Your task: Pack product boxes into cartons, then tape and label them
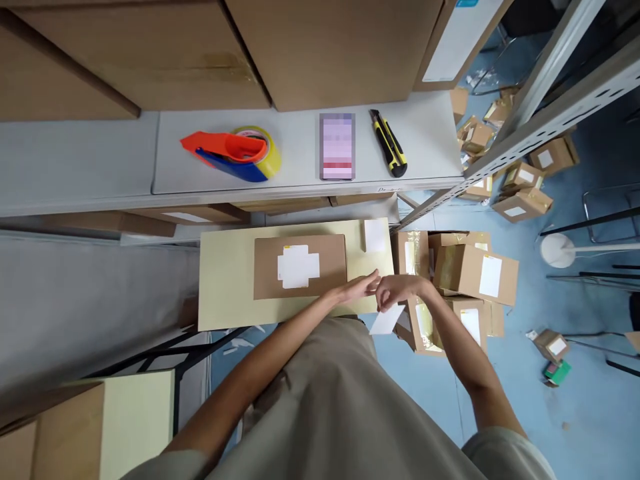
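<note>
My right hand [399,289] is closed, pinching a white label [387,321] that hangs below its fingers, past the table's front edge. Right beside it is my left hand [357,288], its fingers stretched toward the right one; whether they touch is hard to make out. Both hands are at the right end of a pale yellow table [225,267]. On this table lies a flat brown cardboard box [267,267] bearing several overlapping white labels [299,267]. A small stack of white labels [375,236] sits at the table's back right corner.
On the grey shelf [295,147] lie a tape dispenser [235,150], a phone [337,147] and a yellow-black box cutter [389,143]. Large cartons [340,47] stand behind them. Labelled boxes [475,273] are piled on the floor at right, near a metal shelf post [550,113].
</note>
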A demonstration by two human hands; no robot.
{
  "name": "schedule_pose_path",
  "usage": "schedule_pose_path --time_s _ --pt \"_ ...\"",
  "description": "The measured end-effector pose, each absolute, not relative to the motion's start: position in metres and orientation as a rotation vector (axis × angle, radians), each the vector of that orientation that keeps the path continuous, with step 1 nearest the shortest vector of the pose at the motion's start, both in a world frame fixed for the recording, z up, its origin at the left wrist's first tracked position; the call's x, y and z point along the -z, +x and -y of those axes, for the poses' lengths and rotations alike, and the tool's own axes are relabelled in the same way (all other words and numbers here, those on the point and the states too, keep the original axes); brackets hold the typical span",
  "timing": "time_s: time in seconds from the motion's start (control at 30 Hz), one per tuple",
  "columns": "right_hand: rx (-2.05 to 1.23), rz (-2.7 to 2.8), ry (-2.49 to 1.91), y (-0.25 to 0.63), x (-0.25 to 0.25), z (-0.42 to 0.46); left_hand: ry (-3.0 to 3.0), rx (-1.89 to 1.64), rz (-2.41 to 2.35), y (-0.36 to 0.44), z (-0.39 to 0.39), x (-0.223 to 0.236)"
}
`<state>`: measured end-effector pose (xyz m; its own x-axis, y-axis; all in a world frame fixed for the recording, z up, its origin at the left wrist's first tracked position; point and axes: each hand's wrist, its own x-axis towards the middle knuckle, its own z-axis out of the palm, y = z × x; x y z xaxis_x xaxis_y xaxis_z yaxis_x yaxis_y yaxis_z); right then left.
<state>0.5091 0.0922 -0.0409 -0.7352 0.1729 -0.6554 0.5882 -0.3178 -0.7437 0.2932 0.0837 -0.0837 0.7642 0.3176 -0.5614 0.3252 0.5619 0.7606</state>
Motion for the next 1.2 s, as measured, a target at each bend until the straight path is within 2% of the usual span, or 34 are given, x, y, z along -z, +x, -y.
schedule_pose_path --time_s 0.07,0.27,0.53,0.77,1.2 --pt "2.205 -1.694 1.118 0.508 0.027 -0.104 0.803 -0.026 -0.6 0.26 -0.071 0.065" --pt "2.27 -1.851 1.622 0.47 -0.005 -0.133 0.855 -0.356 -0.842 0.167 -0.049 0.022" --pt "2.119 -2.026 1.596 0.396 -0.053 -0.16 0.966 -0.525 -0.988 0.082 -0.041 -0.023" --pt "2.032 -2.083 1.503 0.327 -0.087 -0.166 0.98 -0.533 -0.926 0.017 -0.022 -0.017" --pt "1.86 -2.09 1.566 0.244 -0.091 -0.171 0.965 -0.62 -0.825 -0.056 -0.024 -0.012"
